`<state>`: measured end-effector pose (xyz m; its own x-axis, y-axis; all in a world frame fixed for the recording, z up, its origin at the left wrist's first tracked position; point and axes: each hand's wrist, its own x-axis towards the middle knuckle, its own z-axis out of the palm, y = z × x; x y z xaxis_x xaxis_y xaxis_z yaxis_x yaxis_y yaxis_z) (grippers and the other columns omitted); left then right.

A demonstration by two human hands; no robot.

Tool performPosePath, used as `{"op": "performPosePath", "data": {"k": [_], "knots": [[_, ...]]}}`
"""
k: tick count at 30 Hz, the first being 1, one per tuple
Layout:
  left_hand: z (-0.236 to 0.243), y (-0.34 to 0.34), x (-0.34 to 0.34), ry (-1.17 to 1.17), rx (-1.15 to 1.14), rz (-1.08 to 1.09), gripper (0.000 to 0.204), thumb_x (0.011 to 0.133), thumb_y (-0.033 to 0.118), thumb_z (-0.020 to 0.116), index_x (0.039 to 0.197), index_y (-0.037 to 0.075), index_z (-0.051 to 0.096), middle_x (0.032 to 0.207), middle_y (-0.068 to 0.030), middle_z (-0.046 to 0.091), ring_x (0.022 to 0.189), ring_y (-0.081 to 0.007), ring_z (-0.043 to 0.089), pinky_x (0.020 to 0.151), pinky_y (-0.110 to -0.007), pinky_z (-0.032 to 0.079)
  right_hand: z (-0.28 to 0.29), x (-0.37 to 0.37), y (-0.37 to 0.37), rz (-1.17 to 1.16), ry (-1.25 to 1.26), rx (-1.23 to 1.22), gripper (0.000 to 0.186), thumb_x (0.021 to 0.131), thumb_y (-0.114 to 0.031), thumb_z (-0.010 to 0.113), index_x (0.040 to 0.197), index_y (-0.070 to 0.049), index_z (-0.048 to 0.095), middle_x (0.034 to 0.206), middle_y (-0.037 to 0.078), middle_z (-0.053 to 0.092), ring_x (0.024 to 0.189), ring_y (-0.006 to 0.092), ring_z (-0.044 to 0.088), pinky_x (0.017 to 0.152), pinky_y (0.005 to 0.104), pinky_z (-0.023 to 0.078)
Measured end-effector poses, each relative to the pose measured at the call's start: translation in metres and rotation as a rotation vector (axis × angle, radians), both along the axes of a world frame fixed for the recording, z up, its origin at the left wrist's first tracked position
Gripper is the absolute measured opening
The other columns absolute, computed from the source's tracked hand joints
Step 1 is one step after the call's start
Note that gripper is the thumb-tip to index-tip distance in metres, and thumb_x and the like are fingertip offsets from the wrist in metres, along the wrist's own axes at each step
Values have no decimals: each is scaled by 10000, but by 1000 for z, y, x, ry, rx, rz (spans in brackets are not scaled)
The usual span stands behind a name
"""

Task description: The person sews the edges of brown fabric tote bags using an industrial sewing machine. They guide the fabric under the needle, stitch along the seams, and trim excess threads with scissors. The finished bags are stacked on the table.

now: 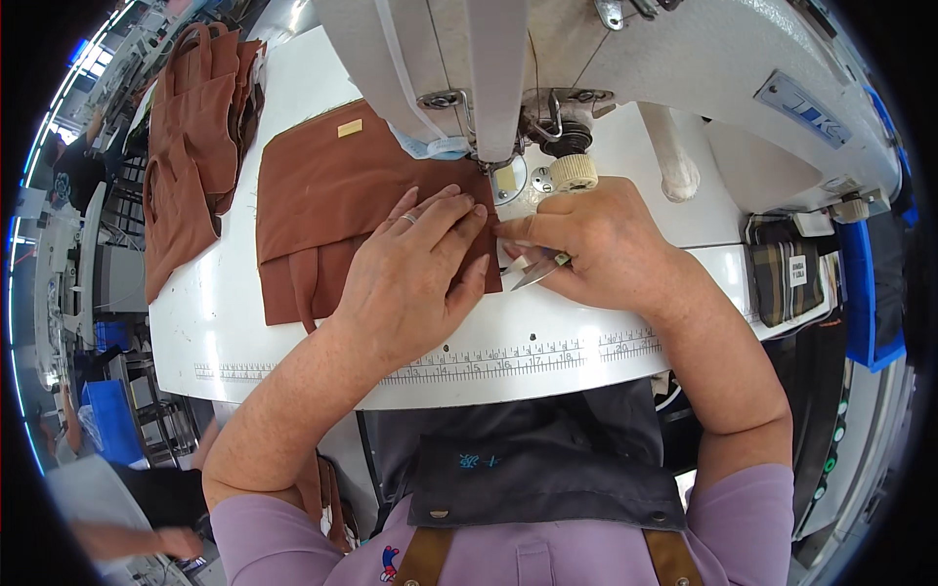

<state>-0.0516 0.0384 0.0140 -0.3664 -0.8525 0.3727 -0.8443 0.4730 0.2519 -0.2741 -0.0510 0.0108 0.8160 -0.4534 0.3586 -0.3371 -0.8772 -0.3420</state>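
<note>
A brown fabric bag piece (327, 215) with a small yellowish label (350, 127) and a strap (303, 285) lies on the white sewing table. My left hand (415, 259) rests on its right part, fingers stretched out and lying flat on the cloth. At the cloth's right edge, my right hand (601, 244) is closed around small thread snips (540, 269), their metal blades pointing left. Its index fingertip touches the fabric edge. Just beyond both hands stands the sewing machine's needle area (496, 161), with the far edge of the cloth beside it. The right hand's lower fingers are partly hidden.
The white machine arm (723, 59) spans the far side, with a cream knob (574, 174) near my right hand. Brown bag pieces (200, 127) are stacked at left. Checked fabric (782, 278) lies at right beside a blue bin (868, 293). A ruler strip (508, 366) runs along the near edge.
</note>
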Motion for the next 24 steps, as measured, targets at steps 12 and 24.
{"op": "performPosePath", "data": {"k": [12,24], "knots": [[-9,-1,3,1,-25,20,349,870,79,743,1204,-14,708,1298,-131,676,1249,-300,658,1112,-506,504,-3,6,3,-68,10,-80,156,815,-179,754,957,-117,741,738,57,709,661,287,690,619,436,524],[-8,-2,5,-10,-38,1,321,889,76,730,1198,-6,712,1268,-136,695,1237,-309,664,1102,-513,510,-2,6,2,-79,8,-60,215,818,-171,748,1026,-119,769,755,76,719,705,300,706,651,450,536]]}}
